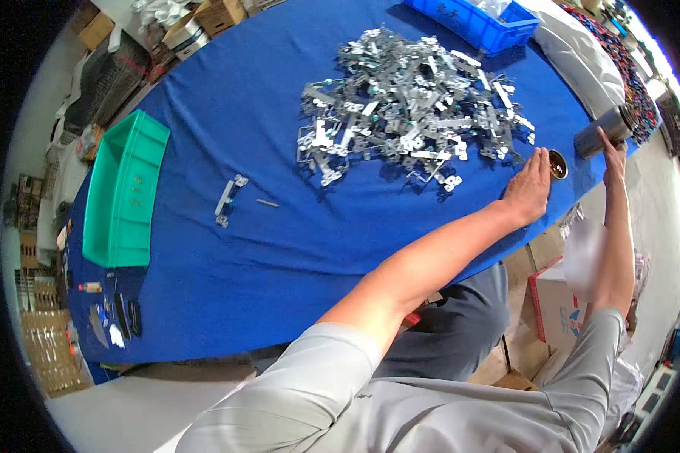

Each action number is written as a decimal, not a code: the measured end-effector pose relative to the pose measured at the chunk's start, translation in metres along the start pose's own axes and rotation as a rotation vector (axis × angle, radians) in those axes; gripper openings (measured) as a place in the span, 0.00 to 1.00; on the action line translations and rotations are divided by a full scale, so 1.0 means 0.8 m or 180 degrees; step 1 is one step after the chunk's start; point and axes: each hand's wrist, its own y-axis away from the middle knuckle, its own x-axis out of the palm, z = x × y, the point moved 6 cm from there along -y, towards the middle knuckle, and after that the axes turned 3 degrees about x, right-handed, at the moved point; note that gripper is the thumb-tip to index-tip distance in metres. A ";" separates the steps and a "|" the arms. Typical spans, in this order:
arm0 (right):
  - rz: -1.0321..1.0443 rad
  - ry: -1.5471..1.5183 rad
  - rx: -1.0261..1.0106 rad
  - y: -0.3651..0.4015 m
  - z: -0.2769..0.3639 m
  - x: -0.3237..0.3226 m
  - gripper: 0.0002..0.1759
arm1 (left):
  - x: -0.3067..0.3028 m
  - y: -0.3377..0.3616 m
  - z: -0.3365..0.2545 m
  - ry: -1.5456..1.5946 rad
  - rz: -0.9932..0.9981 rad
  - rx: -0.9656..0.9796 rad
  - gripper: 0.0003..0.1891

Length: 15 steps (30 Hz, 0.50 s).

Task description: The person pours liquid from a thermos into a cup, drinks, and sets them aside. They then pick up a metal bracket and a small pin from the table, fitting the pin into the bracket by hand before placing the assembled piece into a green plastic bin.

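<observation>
My left hand [531, 186] reaches to the table's right edge, its fingers held together against the side of a small round cup [557, 164]. The cup's inside looks brownish with a shiny spot; my thumb is hidden. Farther right, my right hand [615, 155] is closed around a dark metallic thermos bottle [598, 134], which lies at a slant in view over the table's edge. Left of the cup spreads a large heap of silvery metal brackets [415, 106].
A blue cloth [279, 279] covers the table. At the left lies a green plastic bin [121, 189]; a blue crate [476, 23] stands at the back. One loose bracket [229, 200], a small metal strip [267, 202] and several tools [121, 313] lie on the cloth. A white carton [563, 302] sits below.
</observation>
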 end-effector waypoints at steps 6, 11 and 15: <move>-0.0916 0.0604 0.0179 0.000 -0.073 -0.047 0.46 | -0.049 0.048 -0.021 0.0220 -0.0330 0.0299 0.46; 0.0304 -0.0178 -0.0708 0.215 0.059 0.004 0.16 | -0.233 0.192 -0.067 0.0469 -0.1037 0.0922 0.23; 0.1439 0.0544 -0.1756 0.429 0.166 0.055 0.07 | -0.349 0.311 -0.004 -0.0474 -0.1172 0.0439 0.15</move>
